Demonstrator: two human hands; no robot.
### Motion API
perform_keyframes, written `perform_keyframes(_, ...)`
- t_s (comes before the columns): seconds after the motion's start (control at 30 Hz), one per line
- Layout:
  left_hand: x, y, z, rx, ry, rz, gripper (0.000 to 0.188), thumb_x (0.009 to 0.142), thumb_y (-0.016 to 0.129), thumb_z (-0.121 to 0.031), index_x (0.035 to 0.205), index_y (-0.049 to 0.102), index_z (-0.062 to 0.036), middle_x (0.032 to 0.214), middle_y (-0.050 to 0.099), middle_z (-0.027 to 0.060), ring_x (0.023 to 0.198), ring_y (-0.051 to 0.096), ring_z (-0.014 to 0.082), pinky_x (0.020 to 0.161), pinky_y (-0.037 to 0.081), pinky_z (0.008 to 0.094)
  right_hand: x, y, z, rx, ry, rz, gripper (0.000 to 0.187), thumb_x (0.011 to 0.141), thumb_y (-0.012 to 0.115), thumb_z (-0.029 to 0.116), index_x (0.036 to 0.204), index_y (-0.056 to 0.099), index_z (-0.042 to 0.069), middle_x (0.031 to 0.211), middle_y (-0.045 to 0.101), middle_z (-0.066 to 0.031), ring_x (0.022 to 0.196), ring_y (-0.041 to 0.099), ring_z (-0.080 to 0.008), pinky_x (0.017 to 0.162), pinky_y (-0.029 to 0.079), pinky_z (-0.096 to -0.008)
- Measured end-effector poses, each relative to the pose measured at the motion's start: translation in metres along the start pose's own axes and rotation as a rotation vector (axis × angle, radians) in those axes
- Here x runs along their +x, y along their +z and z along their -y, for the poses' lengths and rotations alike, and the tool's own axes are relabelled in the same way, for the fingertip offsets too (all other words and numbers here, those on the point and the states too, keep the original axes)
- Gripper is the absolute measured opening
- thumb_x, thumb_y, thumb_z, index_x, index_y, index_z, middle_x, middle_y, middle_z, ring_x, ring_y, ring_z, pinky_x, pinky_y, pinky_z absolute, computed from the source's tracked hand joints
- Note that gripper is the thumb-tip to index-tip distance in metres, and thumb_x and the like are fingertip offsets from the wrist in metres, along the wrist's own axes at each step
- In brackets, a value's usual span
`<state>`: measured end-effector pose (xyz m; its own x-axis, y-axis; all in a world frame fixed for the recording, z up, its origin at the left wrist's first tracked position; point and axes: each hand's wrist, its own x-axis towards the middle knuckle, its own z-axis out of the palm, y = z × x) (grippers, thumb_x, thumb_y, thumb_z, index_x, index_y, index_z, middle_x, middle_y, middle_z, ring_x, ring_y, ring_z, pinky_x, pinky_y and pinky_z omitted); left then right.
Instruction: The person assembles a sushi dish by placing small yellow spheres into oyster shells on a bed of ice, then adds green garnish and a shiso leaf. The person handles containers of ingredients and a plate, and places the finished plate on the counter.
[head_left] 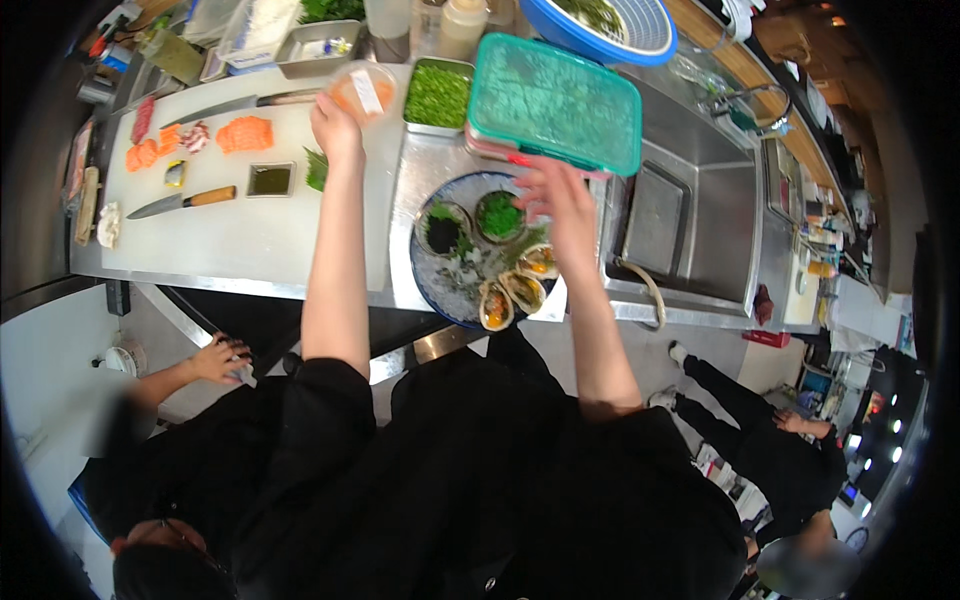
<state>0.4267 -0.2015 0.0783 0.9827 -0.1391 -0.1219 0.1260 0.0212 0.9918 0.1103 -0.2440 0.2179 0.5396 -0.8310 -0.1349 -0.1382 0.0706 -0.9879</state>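
My left hand (338, 130) grips the near left side of a round clear tub (350, 84), which has orange contents and a white label. The tub is beside a steel tray of chopped green herbs (438, 95). My right hand (558, 205), slightly blurred, hovers with fingers apart above the right rim of a round blue plate (428, 281). Something small and red (518, 159) shows by its fingertips. On crushed ice in the plate are a cup of dark sauce (441, 236), a cup of chopped greens (498, 215), and several topped oysters (523, 291) at the near right.
A green-lidded container (553, 102) stands beyond the plate, left of a steel sink (712, 215). The white cutting board (210, 235) holds two knives, salmon pieces (245, 134) and a small sauce tray (270, 180). People are at lower left and right.
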Motion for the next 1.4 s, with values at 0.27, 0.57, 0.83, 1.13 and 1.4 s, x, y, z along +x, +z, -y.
perform_keyframes(0.27, -0.072, -0.028, -0.015, 0.446, 0.321, -0.094, 0.045, 0.104, 0.049, -0.031, 0.125, 0.058, 0.0074, 0.121, 0.062, 0.0277, 0.114, 0.059, 0.0378, 0.099, 0.045, 0.0436, -0.019, -0.163, -0.111, -0.257, 0.348, 0.181, 0.036, 0.099, 0.056, 0.026, 0.125, 0.059, 0.001, 0.099, 0.070, -0.0092, 0.080, 0.066, -0.0140, 0.069, 0.051, -0.0277)
perform_keyframes(0.57, -0.301, -0.146, 0.017, 0.139, -0.472, 0.376, 0.042, 0.106, 0.045, -0.025, 0.144, 0.044, -0.0061, 0.116, 0.064, 0.0094, 0.095, 0.067, 0.0164, 0.077, 0.056, 0.0313, 0.063, -0.128, -0.145, 0.133, 0.599, 0.967, 0.057, 0.087, 0.055, 0.011, 0.141, 0.040, -0.002, 0.116, 0.063, -0.0142, 0.088, 0.070, -0.0214, 0.077, 0.061, -0.0380)
perform_keyframes(0.83, -0.304, -0.151, 0.053, 0.394, -0.072, 0.369, 0.047, 0.106, 0.045, -0.025, 0.145, 0.042, 0.0001, 0.138, 0.055, 0.0158, 0.126, 0.053, 0.0248, 0.106, 0.041, 0.0346, 0.059, -0.124, -0.177, 0.014, 0.392, 0.833, 0.051, 0.075, 0.058, 0.010, 0.125, 0.054, -0.002, 0.097, 0.060, -0.0040, 0.078, 0.056, -0.0117, 0.064, 0.048, -0.0246)
perform_keyframes(1.13, -0.347, -0.130, -0.028, 0.293, -0.117, 0.453, 0.049, 0.105, 0.047, -0.016, 0.147, 0.041, 0.0083, 0.145, 0.050, 0.0150, 0.134, 0.045, 0.0194, 0.114, 0.030, 0.0305, -0.065, -0.184, -0.140, 0.274, 0.524, 0.449, 0.065, 0.063, 0.059, 0.000, 0.128, 0.054, -0.002, 0.103, 0.065, -0.0039, 0.090, 0.061, -0.0129, 0.078, 0.051, -0.0258)
perform_keyframes(1.4, -0.392, -0.025, -0.123, 0.037, -0.099, 0.821, 0.043, 0.099, 0.053, -0.011, 0.137, 0.048, 0.0089, 0.128, 0.060, 0.0151, 0.118, 0.054, 0.0196, 0.106, 0.038, 0.0318, -0.192, -0.283, -0.044, 0.601, 0.542, -0.071, 0.066, 0.062, 0.054, -0.008, 0.128, 0.054, -0.004, 0.108, 0.066, -0.0094, 0.091, 0.064, -0.0173, 0.077, 0.052, -0.0282)
